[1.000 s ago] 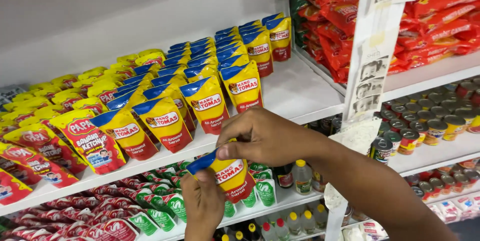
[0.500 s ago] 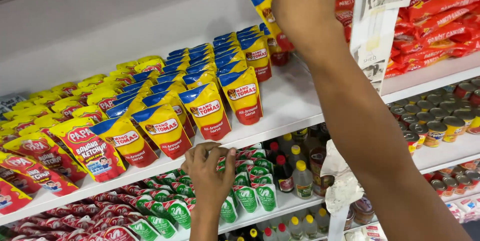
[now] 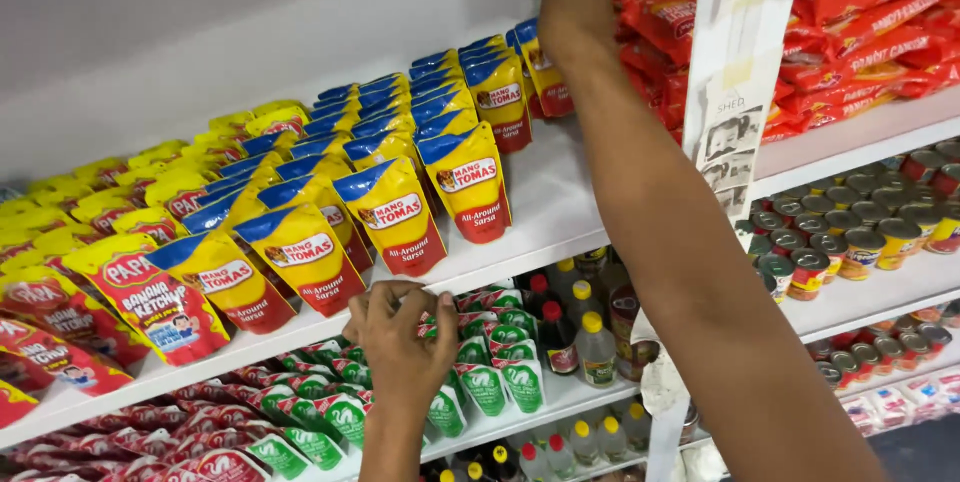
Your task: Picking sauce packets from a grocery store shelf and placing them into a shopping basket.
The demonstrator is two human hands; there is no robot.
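Your view of the shelves, read from left to right. Far to the left of your left hand, red pouches stand at the shelf's front edge, faces outward so their fronts can be read. Between them and your hand, yellow pouches with blue tops stand upright in files running back toward the wall; each leans on the one behind, which keeps the rows tidy. Your left hand rests on the front lip of the white shelf, just below the nearest yellow pouches. Its fingers are curled together against the edge and hold nothing that can be seen; the hand seems to steady you while the other arm reaches. Just under it, green-and-white pouches pack the lower shelf, with small bottles with red and yellow caps to their right. Your right arm crosses upward, and your right hand sits at the back end of the rightmost file, fingers closed on the top of a yellow pouch there, the last in its row. Right of that hand, past a paper-covered post, red flat packets lie stacked; below them stand rows of small tins.
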